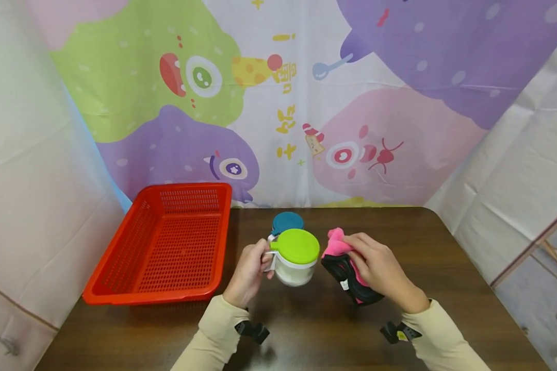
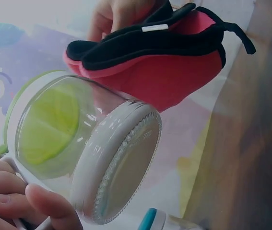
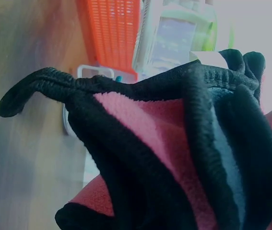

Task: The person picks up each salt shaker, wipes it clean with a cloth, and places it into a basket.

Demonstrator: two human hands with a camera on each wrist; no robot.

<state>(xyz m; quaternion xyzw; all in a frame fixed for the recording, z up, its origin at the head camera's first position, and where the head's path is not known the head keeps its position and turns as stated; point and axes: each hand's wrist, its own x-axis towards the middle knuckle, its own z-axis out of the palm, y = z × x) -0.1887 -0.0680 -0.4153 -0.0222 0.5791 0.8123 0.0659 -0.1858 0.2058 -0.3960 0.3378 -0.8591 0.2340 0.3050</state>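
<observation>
Jar (image 1: 297, 272) first: we hold it up off the table (image 1: 315, 330), near the middle, by its white handle. The fingers of our left hand (image 1: 249, 269) are curled and clamped on that handle. Its lid (image 1: 298, 246) is green with a white collar below, and the body is clear glass, whitish in its lower part. From the left wrist we see the jar tilted, its base (image 2: 128, 175) showing with a ribbed edge.

Our right hand (image 1: 378, 265) pinches a cloth (image 1: 338, 265) between thumb and fingers. This cloth is pink, edged in black, with a white tag (image 2: 155, 28) and a black loop (image 2: 239, 36). We have it just beside the jar, a narrow gap between them in the head view.

Behind our jar stands another with a blue lid (image 1: 288, 221), partly hidden. To our left we see a red basket (image 1: 183, 250) on the table; across the back hangs a curtain (image 1: 301, 175) printed with cartoon monsters.
</observation>
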